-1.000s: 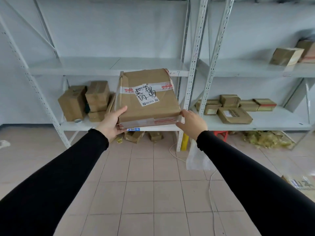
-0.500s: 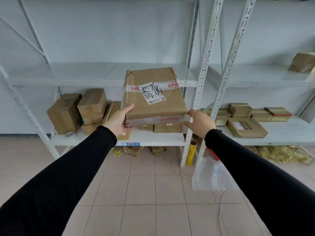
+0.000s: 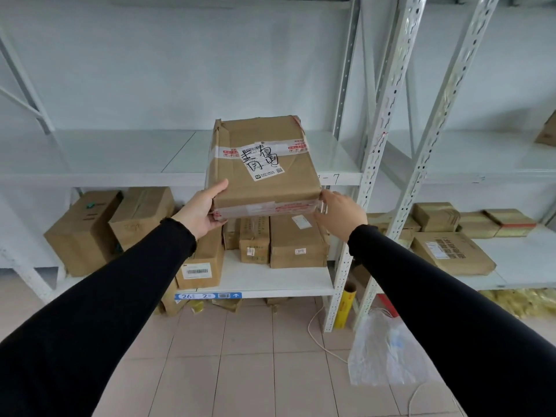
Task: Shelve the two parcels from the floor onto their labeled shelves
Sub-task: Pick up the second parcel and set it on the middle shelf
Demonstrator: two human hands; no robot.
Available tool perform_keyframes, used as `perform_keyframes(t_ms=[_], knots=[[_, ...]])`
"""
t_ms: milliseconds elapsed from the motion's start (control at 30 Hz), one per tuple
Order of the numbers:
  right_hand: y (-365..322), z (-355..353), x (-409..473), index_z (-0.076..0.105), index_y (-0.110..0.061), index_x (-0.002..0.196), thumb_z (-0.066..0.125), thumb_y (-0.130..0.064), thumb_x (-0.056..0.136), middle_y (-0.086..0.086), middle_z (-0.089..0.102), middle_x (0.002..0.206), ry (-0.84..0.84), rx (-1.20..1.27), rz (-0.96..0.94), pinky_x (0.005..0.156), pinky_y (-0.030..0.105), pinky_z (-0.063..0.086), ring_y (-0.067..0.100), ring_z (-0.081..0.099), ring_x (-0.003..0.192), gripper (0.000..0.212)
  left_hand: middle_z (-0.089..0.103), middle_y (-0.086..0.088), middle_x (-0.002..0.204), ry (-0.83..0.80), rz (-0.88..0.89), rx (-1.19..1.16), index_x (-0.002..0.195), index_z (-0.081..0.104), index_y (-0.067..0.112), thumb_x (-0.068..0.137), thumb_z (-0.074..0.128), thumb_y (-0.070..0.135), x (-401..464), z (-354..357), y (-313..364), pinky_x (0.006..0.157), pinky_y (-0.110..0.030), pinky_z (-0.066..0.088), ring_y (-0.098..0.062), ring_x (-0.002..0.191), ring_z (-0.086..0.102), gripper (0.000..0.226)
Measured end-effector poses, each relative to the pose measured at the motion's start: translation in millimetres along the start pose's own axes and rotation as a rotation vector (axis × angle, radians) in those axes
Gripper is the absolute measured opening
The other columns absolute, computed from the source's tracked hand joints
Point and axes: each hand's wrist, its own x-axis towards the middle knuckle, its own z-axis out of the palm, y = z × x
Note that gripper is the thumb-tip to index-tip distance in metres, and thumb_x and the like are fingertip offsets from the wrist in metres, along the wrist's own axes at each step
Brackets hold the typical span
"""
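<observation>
a creased, tape-banded cardboard parcel [image 3: 263, 165] was held at the white metal shelf's [image 3: 120, 158] front edge; the left hand [image 3: 202, 210] and right hand [image 3: 341, 210] clasped its near corners, arms outstretched.

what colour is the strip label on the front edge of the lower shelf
Blue strip label with white patches, seen in the head view.

I stepped closer to the rack, so the parcel [image 3: 264, 164] in my left hand [image 3: 202, 209] and right hand [image 3: 340, 209] rose from level with the lower shelf [image 3: 270, 278] to the front edge of the middle shelf [image 3: 120, 158]. As I came in, the boxes behind it on the lower shelf came into sight beneath the parcel.
</observation>
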Motion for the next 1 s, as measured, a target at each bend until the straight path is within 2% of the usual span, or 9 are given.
perform_keyframes(t_ms=[133,300,433,600,667,733,800,900,1000], knots=[[39,5,56,0.053,-0.022,0.134,0.055,-0.038,0.091,0.003,0.062,0.127,-0.007,-0.020,0.009,0.072,0.032,0.044,0.025,0.056,0.116,0.046,0.073,-0.006,0.108,-0.017,-0.010,-0.002,0.110,0.066,0.021,0.092,0.075,0.040,57,33,9,0.101,-0.040,0.055,-0.023,0.100,0.069,0.028],[69,8,121,0.053,-0.022,0.131,0.057,-0.041,0.092,0.004,0.062,0.128,0.002,-0.071,0.008,0.079,0.037,0.048,0.026,0.056,0.116,0.044,0.074,-0.005,0.109,-0.033,-0.033,-0.014,0.116,0.066,0.021,0.091,0.076,0.040,115,67,20,0.078,-0.036,0.058,-0.023,0.099,0.071,0.033],[76,20,165,0.054,-0.019,0.129,0.057,-0.041,0.092,0.005,0.063,0.126,-0.017,-0.071,-0.002,0.074,0.035,0.046,0.026,0.056,0.115,0.043,0.075,-0.005,0.110,-0.041,-0.037,0.039,0.115,0.066,0.021,0.092,0.075,0.042,163,73,30,0.089,-0.039,0.058,-0.024,0.099,0.071,0.032],[72,45,213,0.055,-0.016,0.126,0.057,-0.047,0.092,0.007,0.064,0.122,-0.024,-0.039,0.023,0.075,0.035,0.046,0.027,0.056,0.113,0.046,0.069,-0.012,0.132,-0.025,-0.039,0.068,0.143,0.050,0.018,0.079,0.084,0.047,233,59,40,0.062,-0.036,0.064,-0.026,0.106,0.072,0.079],[68,54,230,0.057,-0.016,0.124,0.057,-0.047,0.092,0.006,0.064,0.120,-0.014,-0.025,0.043,0.074,0.035,0.046,0.026,0.057,0.110,0.045,0.069,-0.015,0.134,-0.022,-0.031,0.080,0.144,0.048,0.018,0.078,0.083,0.048,263,52,43,0.064,-0.037,0.065,-0.025,0.105,0.071,0.080],[66,62,245,0.059,-0.017,0.123,0.057,-0.048,0.092,0.006,0.065,0.119,-0.025,-0.009,0.060,0.077,0.037,0.050,0.026,0.057,0.110,0.044,0.070,-0.016,0.134,-0.032,-0.029,0.100,0.142,0.051,0.017,0.080,0.080,0.048,284,49,47,0.077,-0.040,0.065,-0.025,0.102,0.069,0.075],[65,69,257,0.060,-0.018,0.123,0.056,-0.049,0.092,0.006,0.065,0.120,-0.039,0.004,0.076,0.084,0.041,0.053,0.026,0.057,0.111,0.045,0.075,-0.015,0.125,-0.026,-0.017,0.183,0.135,0.059,0.014,0.088,0.074,0.048,297,52,51,0.083,-0.037,0.060,-0.024,0.093,0.069,0.061],[65,75,273,0.059,-0.015,0.123,0.054,-0.054,0.091,0.007,0.065,0.120,-0.040,0.012,0.111,0.086,0.044,0.052,0.027,0.056,0.111,0.050,0.076,-0.002,0.081,-0.013,-0.001,0.317,0.112,0.069,0.013,0.100,0.061,0.047,311,54,55,0.062,-0.023,0.055,-0.015,0.067,0.067,0.037],[69,77,284,0.058,-0.016,0.120,0.054,-0.058,0.090,0.006,0.065,0.118,-0.045,0.002,0.111,0.085,0.043,0.051,0.026,0.055,0.110,0.052,0.077,-0.003,0.109,-0.027,0.017,0.449,0.118,0.070,0.014,0.097,0.058,0.060,330,52,58,0.082,-0.026,0.052,-0.022,0.105,0.071,0.052]])
